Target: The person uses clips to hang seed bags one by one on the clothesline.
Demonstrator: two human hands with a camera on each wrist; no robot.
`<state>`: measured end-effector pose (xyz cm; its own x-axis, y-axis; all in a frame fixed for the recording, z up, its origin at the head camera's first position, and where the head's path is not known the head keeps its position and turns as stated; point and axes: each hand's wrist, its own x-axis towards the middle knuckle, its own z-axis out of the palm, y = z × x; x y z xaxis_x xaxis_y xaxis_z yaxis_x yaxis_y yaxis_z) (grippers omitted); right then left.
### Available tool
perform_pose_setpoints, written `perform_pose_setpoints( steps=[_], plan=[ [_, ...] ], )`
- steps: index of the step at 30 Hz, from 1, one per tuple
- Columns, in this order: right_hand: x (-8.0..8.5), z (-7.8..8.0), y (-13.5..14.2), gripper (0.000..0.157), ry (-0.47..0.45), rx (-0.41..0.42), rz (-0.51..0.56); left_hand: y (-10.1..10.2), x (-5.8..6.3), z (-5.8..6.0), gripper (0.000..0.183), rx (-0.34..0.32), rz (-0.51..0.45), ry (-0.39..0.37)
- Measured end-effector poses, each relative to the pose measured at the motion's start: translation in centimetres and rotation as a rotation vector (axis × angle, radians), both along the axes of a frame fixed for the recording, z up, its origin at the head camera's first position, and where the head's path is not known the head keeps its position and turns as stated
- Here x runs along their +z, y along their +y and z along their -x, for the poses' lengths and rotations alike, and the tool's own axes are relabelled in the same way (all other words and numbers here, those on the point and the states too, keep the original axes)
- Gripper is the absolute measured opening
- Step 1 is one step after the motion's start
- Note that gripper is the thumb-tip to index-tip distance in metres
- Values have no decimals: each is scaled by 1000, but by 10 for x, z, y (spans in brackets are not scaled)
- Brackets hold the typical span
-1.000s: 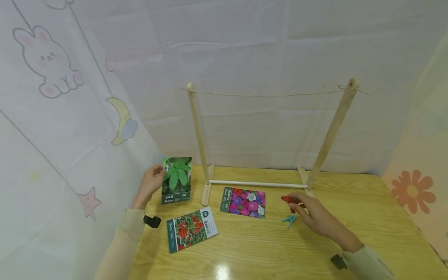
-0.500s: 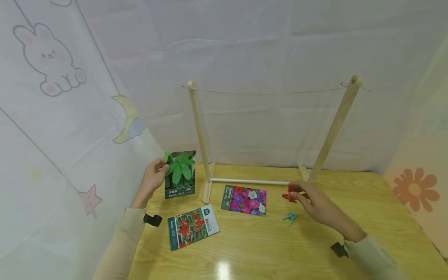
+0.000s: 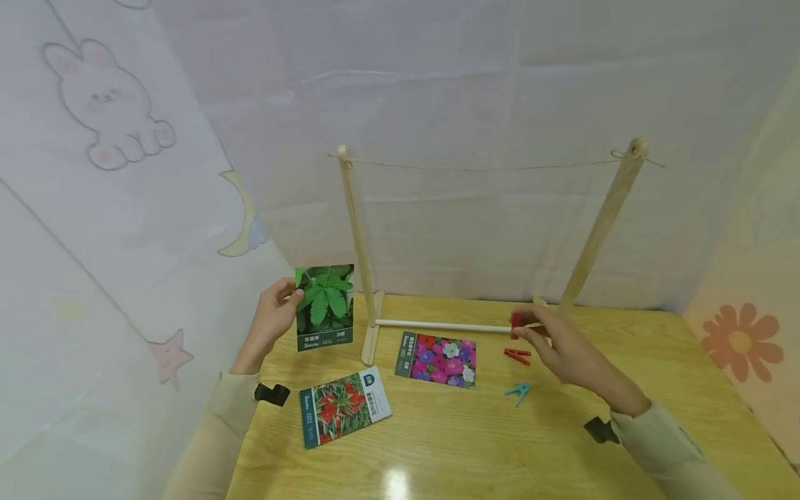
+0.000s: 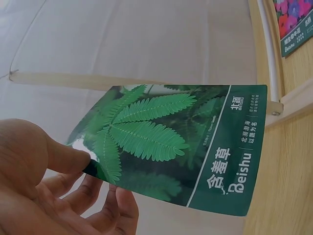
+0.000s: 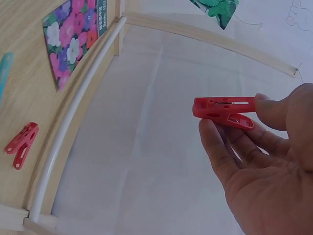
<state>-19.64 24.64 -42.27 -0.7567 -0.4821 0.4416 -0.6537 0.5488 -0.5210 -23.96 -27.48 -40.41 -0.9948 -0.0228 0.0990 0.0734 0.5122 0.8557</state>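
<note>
A seed packet with a green fern-like leaf picture (image 3: 324,305) is held up in my left hand (image 3: 275,316). In the left wrist view, my thumb lies over the edge of this green packet (image 4: 161,142) and the fingers are behind it. My right hand (image 3: 562,351) pinches a red clothespin (image 3: 515,326) above the table. In the right wrist view the thumb presses one leg of that clothespin (image 5: 225,107), with fingers under it. A second red clothespin (image 3: 517,356) and a blue clothespin (image 3: 518,393) lie on the table below the right hand.
A wooden stand has two posts (image 3: 357,236), a thin string (image 3: 481,168) tied between their tops and a white rod (image 3: 444,325) low down. A packet with pink and purple flowers (image 3: 436,359) and one with red flowers (image 3: 345,407) lie on the wooden table (image 3: 462,451).
My right hand has lifted one red clothespin off the table, leaving the other red one lying there. The left hand has raised the green packet slightly and shifted it right.
</note>
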Motion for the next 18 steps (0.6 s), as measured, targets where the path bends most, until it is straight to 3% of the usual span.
perform_pose_setpoints(
  steps=[7,18],
  plan=[
    [15,2,-4,27,6,36,23,6,4,-1,35,-5,-11,40],
    [32,8,-10,34,45,38,53,14,10,-2,36,-19,-19,41]
  ],
)
